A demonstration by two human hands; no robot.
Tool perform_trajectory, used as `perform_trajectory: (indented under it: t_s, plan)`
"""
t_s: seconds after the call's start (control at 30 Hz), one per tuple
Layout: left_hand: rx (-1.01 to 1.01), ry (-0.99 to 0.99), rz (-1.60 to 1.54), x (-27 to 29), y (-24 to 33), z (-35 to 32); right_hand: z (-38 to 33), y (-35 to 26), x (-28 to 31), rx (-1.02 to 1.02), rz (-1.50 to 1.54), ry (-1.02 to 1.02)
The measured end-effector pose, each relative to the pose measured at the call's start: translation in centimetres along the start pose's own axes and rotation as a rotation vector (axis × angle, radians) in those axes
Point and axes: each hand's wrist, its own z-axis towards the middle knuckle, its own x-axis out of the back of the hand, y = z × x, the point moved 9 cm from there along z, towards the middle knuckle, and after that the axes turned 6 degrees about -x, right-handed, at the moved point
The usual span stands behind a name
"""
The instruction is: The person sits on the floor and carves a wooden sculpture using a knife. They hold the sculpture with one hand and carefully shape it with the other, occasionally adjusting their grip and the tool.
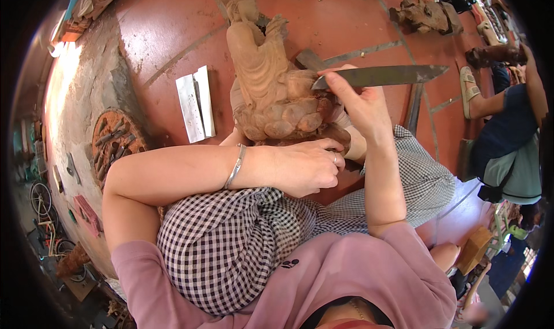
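A brown wooden statue (pixel 254 69) of a robed seated figure on a lumpy carved base stands upright on the floor between my legs. My right hand (pixel 365 110) is closed round a long flat knife (pixel 398 75) near its pointed end. That tip meets the right side of the statue, just above the base, while the long rest of the blade sticks out to the right. Lower down, my left hand (pixel 306 166) lies curled against the bottom of the base, its fingers bent round the edge. What is under those fingers is hidden.
Left of the statue lies a folded white paper (pixel 195 105); beyond it is a round tray of tools (pixel 118 141). A dark bar (pixel 414 107) rests beside my right knee. Another carved wood piece (pixel 427 16) lies far right, near a seated co-worker (pixel 511 138).
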Motion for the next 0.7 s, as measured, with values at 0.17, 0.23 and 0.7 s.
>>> perform_trajectory:
  t_s: [0.17, 0.23, 0.7]
  plan:
    - [0.016, 0.015, -0.012, 0.2, -0.1, 0.1, -0.2, -1.0, -1.0, 0.062, -0.267, 0.034]
    - [-0.005, 0.016, -0.004, 0.2, -0.1, 0.1, 1.2, 0.9, -0.1, 0.003, -0.019, -0.084]
    - [0.035, -0.071, -0.077, 0.5, -0.2, 0.5, 1.1, 2.5, 0.0, -0.131, 0.301, -0.151]
